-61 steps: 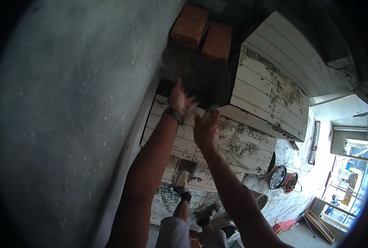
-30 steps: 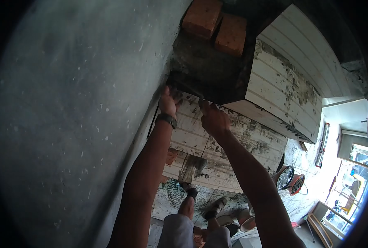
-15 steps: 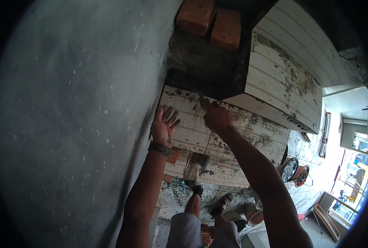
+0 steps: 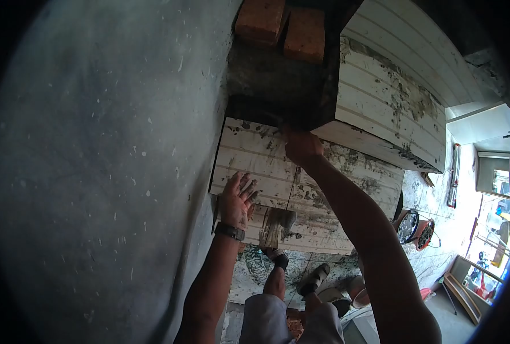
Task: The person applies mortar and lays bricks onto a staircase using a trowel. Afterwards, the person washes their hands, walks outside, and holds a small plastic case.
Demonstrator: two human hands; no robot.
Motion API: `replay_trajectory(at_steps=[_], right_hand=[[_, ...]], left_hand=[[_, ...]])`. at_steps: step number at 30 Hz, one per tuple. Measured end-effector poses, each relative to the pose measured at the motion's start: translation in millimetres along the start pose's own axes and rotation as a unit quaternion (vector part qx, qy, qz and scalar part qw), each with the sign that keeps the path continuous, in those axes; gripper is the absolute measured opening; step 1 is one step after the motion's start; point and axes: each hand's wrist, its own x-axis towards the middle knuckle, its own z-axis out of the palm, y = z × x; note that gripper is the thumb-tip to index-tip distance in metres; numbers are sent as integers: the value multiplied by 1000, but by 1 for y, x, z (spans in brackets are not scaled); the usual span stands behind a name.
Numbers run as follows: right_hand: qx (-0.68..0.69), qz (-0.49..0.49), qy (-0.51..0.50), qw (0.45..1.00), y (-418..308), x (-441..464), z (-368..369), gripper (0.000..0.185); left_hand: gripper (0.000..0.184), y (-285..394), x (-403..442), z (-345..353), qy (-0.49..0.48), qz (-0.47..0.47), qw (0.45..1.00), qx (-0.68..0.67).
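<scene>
1. A grey wall [image 4: 106,172], flecked with pale spots, fills the left side.
2. The left hand [image 4: 236,200], with a dark watch [image 4: 230,231] on its wrist, is open, fingers spread and smudged grey. It is over the pale, striped tiles [image 4: 255,152], near the wall; whether it touches them I cannot tell.
3. Above it, two bricks [image 4: 304,35] lie side by side at the far end of a dark ledge [image 4: 272,74], which borders the tiles.
4. The right hand [image 4: 304,147] is apart from the left, fingers curled, at the edge where tiles and ledge meet. Shadow hides its fingertips, so I cannot tell what it grips.
5. Below, the person's shoes [image 4: 319,274] are on the stained floor [image 4: 298,261].
6. Right of the right hand, the upper tiles [image 4: 381,97] carry dark smears.
7. Farther right, two buckets [image 4: 408,227] stand close together, near a doorway [image 4: 493,241] in bright light.
</scene>
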Motion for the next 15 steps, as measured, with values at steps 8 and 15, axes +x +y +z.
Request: replay_trajectory(at_steps=[8,15], right_hand=[[59,12,77,995,-6,-35,5,43],[147,66,13,987,-6,-84,26,38]], left_hand=[[52,-15,-18,7,41,-49,997,34],[40,7,53,14,84,14,975,204]])
